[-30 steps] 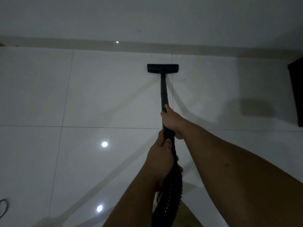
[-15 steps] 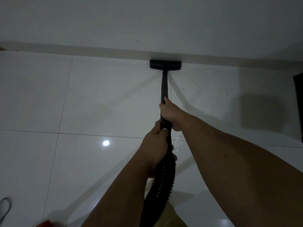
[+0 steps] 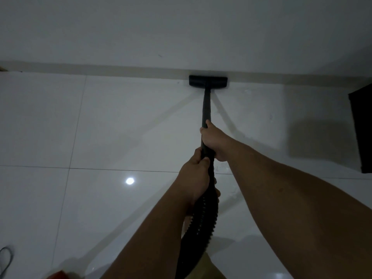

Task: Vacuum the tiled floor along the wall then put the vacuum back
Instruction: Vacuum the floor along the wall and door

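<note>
Where a second ago the flat black rectangular vacuum floor head (image 3: pixel 208 81) lay a little short of the wall, with a strip of bare tile beyond it, it now sits just above the centre of the frame, pressed against the beige skirting strip (image 3: pixel 100 69) at the foot of the plain white wall (image 3: pixel 181 27). That forward stroke has carried the suction right to the edge, so this patch of the glossy white tiled floor (image 3: pixel 100 127) looks covered; my guess is that the next patch along the skirting comes next, and the putting away is still some way off.

Both hands are wrapped tight around the vacuum. The right hand (image 3: pixel 214 140), nearer the centre of the frame, has its fingers closed round the slim black rigid wand (image 3: pixel 206 105). The left hand (image 3: pixel 196 179), lower down, grips where the wand meets the black ribbed flexible hose (image 3: pixel 198 222), which runs down towards the bottom edge.

At the right edge stands a dark flat-sided object (image 3: pixel 362 127), too dim to identify. A thin dark loop of cord (image 3: pixel 7 258) lies at the lower left, with something red (image 3: pixel 59 275) at the bottom edge beside it.

No brand, label or writing can be read anywhere in this dim light.
</note>
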